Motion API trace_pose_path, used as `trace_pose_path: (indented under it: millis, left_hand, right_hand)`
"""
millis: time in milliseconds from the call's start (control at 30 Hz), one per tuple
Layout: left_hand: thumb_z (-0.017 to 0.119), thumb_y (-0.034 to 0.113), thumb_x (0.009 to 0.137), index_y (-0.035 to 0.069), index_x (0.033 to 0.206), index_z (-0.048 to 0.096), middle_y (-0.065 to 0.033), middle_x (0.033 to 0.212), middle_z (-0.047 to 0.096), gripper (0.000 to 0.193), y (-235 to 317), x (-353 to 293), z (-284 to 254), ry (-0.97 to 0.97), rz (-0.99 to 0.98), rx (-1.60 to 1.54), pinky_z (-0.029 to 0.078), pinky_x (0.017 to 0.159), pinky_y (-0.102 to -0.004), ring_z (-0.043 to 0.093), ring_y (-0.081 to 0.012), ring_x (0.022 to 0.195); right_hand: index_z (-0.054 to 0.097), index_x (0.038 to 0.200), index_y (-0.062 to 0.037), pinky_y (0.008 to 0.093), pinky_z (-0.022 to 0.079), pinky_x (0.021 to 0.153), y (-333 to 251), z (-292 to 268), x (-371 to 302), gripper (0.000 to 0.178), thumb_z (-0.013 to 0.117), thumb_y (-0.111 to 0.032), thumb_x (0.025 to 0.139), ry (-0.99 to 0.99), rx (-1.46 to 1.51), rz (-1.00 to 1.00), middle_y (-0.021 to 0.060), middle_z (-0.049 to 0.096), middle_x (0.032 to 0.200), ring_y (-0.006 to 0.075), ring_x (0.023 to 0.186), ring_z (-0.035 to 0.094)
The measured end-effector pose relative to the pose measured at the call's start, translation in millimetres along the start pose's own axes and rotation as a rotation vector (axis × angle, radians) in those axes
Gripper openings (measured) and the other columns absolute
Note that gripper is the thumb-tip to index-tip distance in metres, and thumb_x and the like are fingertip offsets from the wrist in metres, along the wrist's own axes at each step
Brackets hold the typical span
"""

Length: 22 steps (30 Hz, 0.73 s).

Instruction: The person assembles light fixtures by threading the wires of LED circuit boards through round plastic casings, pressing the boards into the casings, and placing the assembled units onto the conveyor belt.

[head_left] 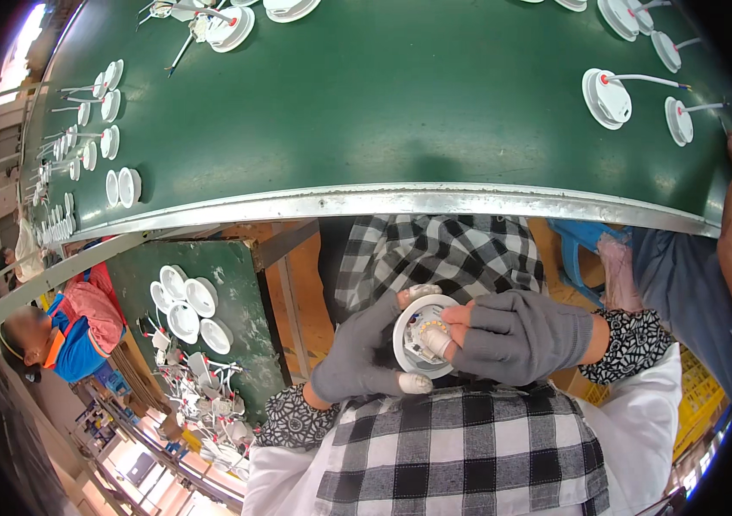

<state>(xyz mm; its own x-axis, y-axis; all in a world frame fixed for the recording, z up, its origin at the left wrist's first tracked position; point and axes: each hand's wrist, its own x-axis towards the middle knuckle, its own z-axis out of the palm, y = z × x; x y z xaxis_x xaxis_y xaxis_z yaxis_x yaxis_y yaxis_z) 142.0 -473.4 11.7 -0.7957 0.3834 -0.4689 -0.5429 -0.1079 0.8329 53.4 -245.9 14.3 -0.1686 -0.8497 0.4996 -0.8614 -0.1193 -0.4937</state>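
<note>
Over my lap, my left hand (369, 351) in a grey fingerless glove grips a round white lamp housing (401, 348) by its rim. The housing's open side faces up. Inside it lies a small circuit board (424, 329) with yellowish dots and wiring. Reaching in from the right, my right hand (516, 337), also gloved, has its thumb and fingertips closed on the board's edge. Pale tape wraps some fingertips on both hands. My right fingers hide part of the board and the housing's far-right rim.
A green conveyor belt (340, 103) with a metal edge (366, 202) runs ahead, bearing white lamps (608, 99) with cables. At left, a worn green side table (246, 301) holds white housings (184, 321) and wired driver parts (202, 387). People sit left and right.
</note>
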Motion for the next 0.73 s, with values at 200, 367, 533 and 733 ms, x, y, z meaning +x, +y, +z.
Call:
trace_pose_path:
  millis: [200,367,533,733]
  left_hand:
    - [0.091,0.029,0.055,-0.001,0.135,0.045,-0.0105,0.121,0.059,0.097,-6.0,-4.4,-2.0,0.006,0.040,0.135,0.045,0.096,-0.0306,0.058,-0.0171,0.110]
    - [0.087,0.024,0.060,0.001,0.137,0.043,-0.0097,0.120,0.059,0.092,3.3,-0.5,0.9,-0.035,0.021,0.108,0.045,0.094,-0.0294,0.058,-0.0164,0.109]
    - [0.086,0.023,0.061,-0.001,0.139,0.040,-0.0119,0.124,0.056,0.093,-2.6,-2.4,5.8,0.081,0.073,0.054,0.046,0.094,-0.0312,0.057,-0.0186,0.110]
    - [0.081,0.025,0.068,-0.001,0.140,0.037,-0.0144,0.122,0.056,0.088,-5.6,0.6,6.4,0.086,0.116,0.125,0.046,0.094,-0.0323,0.057,-0.0219,0.111]
  right_hand:
    - [0.058,0.096,0.0053,0.0313,0.055,0.071,-9.4,-3.9,-2.5,0.032,0.060,-0.011,0.070,-0.044,0.110,0.086,0.0115,0.056,0.099,0.0209,0.087,0.058]
    - [0.054,0.097,0.0034,0.0291,0.054,0.070,-7.5,0.7,4.1,0.028,0.056,-0.012,0.073,-0.066,0.161,0.099,0.0119,0.057,0.097,0.0203,0.088,0.059]
    - [0.052,0.095,0.0019,0.0293,0.054,0.072,-6.0,4.5,8.9,0.025,0.052,-0.013,0.075,-0.070,0.046,0.062,0.0118,0.056,0.094,0.0202,0.087,0.059]
    - [0.051,0.097,0.0014,0.0288,0.053,0.079,-2.2,3.4,7.5,0.026,0.051,-0.015,0.077,-0.035,0.068,0.072,0.0102,0.055,0.094,0.0205,0.088,0.059]
